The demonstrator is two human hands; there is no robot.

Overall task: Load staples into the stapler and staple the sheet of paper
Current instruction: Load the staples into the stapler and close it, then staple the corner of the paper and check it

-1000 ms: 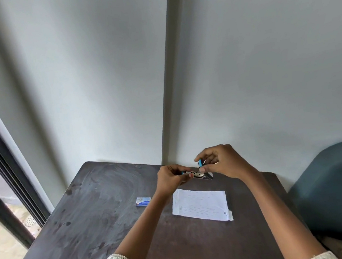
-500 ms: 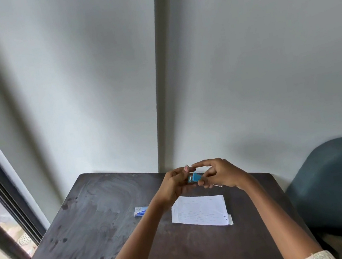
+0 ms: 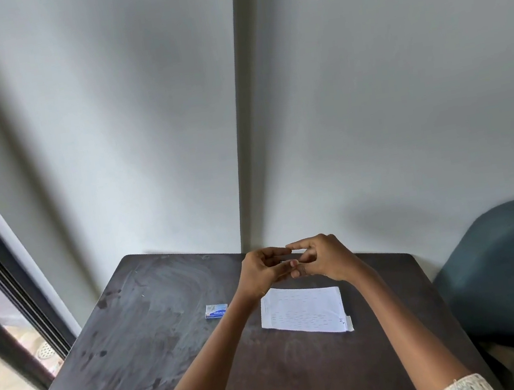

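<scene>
Both hands' grips clasped together above the sheet of paper (image 3: 303, 310), stapler hidden, left hand (image 3: 261, 272), right hand (image 3: 322, 260)

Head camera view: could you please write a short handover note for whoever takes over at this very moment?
Left hand and right hand: closed together above the table's far edge; the stapler between them is hidden.
Sheet of paper: flat on the table, below the hands.
Staple box: left of the sheet.
Done: cannot tell whether staples are loaded.
Left: confirm loading, then staple the sheet.

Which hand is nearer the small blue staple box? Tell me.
Left. The left hand is up and right of the staple box; the right hand is farther right, beyond the left.
</scene>
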